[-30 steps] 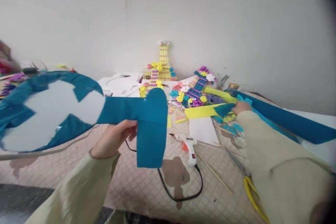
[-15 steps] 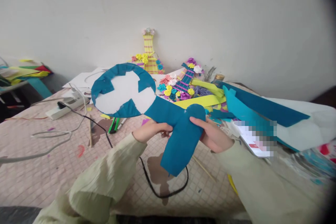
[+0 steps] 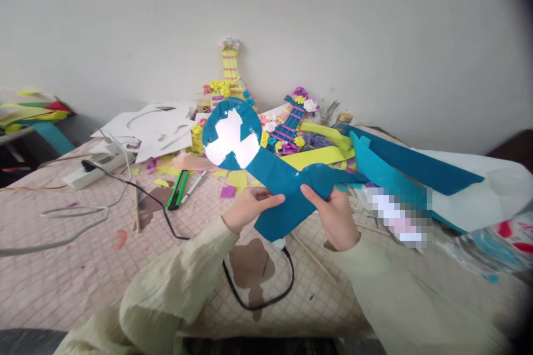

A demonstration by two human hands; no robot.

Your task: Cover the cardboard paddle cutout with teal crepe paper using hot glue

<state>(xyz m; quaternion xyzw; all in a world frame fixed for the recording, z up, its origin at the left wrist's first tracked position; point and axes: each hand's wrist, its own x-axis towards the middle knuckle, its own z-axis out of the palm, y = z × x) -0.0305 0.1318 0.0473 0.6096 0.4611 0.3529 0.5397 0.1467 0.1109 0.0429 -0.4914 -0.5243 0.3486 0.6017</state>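
Both hands hold up a blue paper-covered cardboard cutout (image 3: 275, 171) above the table. Its round end, at the upper left, shows bare white card framed by folded blue paper, with shiny spots on it. My left hand (image 3: 249, 206) grips the middle from the left, thumb on top of the blue paper. On the right side, my right hand (image 3: 334, 212) pinches the wider part, its thumb on the surface and the other fingers mostly hidden underneath. A loose-looking flap of blue paper hangs below between the hands. Behind it sits a flower-trimmed blue guitar-shaped craft (image 3: 291, 122).
A green utility knife (image 3: 177, 191) and a white pen (image 3: 194, 187) lie left. A black cord (image 3: 258, 307) loops below the hands. At left is a power strip (image 3: 95, 169). Blue paper (image 3: 425, 163) and a partly blurred phone (image 3: 400, 222) lie right. A yellow craft (image 3: 230, 66) leans on the wall.
The cutout has tilted, so its round end looks smaller and sits further right, and its lower flap has risen. Both hands keep their grip.
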